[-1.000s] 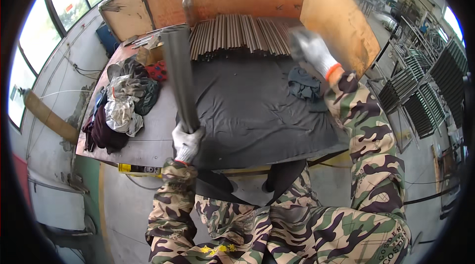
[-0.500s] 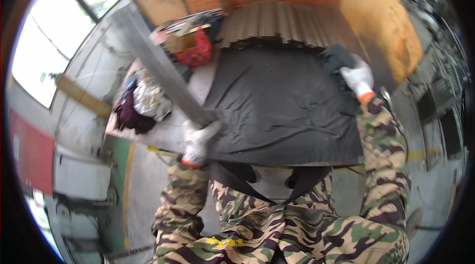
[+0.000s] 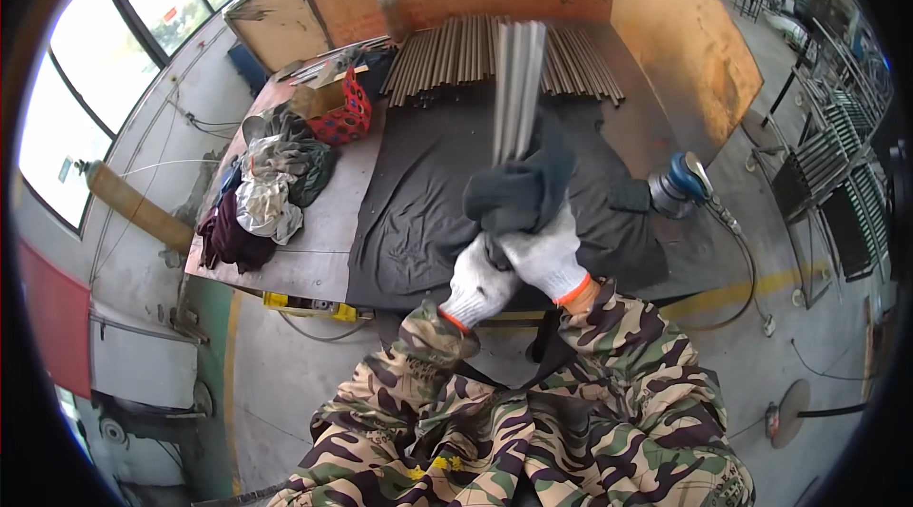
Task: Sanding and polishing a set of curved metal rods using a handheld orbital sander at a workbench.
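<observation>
Left hand [image 3: 478, 283] looks clamped on the rods [image 3: 518, 93] near their hidden lower end, likely to steady them; right hand [image 3: 546, 255] grips the rag [image 3: 521, 191] around them, presumably for snug contact.

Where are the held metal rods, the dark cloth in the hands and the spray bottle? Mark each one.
Held metal rods [image 3: 519, 93]: head view, middle of the bundle's visible length.
Dark cloth [image 3: 521, 193]: head view, middle of its bunched folds.
Spray bottle [image 3: 388, 9]: head view, on its body, below the nozzle.
</observation>
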The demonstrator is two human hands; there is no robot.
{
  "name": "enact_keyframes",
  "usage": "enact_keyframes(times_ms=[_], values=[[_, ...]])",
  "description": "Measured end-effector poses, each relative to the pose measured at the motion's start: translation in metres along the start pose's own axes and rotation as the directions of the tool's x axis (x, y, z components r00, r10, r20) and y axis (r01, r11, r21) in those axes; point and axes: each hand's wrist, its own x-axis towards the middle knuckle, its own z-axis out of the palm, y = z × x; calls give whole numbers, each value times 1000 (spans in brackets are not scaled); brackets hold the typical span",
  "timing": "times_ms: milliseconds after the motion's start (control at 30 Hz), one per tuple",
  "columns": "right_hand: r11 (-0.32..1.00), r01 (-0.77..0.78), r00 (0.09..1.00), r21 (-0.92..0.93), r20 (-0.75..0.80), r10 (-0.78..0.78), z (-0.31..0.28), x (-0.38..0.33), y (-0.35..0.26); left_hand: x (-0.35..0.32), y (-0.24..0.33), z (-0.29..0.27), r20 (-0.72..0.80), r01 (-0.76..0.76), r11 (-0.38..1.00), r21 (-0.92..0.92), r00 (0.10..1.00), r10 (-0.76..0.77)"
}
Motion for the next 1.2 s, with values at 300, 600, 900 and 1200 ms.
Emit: enact_keyframes(times_ms=[300,600,900,1200], values=[[682,-469,881,561,346,322,-69,91,-16,-91,-4,-4,741,585,613,-531,672,1],[673,-662,706,330,578,410,-50,-21,44,-76,-25,-14,719,765,81,-639,556,418],[691,-629,777,356,313,546,-76,62,51,-149,-52,-56,724,658,712,-244,612,-318],[652,-721,634,234,604,484,-70,169,50,-189,-48,-57,515,455,732,-507,841,-166]])
